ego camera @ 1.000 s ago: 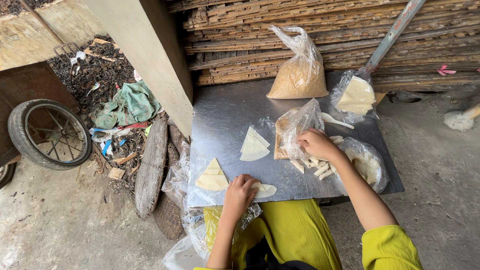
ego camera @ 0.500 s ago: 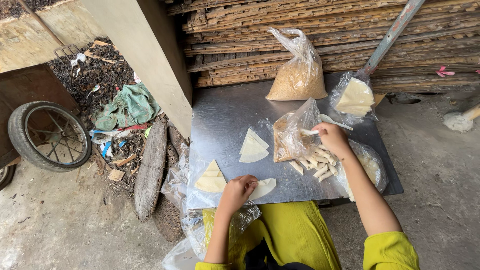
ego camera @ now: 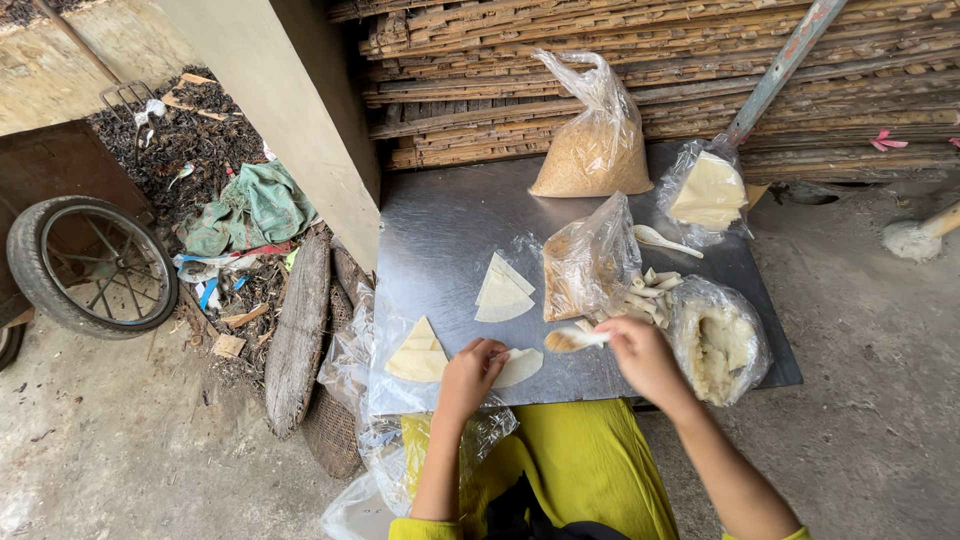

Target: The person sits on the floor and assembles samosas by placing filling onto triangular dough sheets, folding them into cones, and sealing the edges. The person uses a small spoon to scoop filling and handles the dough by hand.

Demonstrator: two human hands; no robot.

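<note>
The left hand [ego camera: 470, 375] rests at the table's [ego camera: 450, 225] six o'clock edge, fingers curled down on a pale wrapper [ego camera: 518, 367]. At its three o'clock the right hand [ego camera: 640, 352] has its fingers clamped on a white spoon [ego camera: 575, 339] heaped with filling, just beside the wrapper. A small open bag [ego camera: 588, 262] stands at the spoon's twelve o'clock, rolled pieces [ego camera: 645, 292] beside it.
</note>
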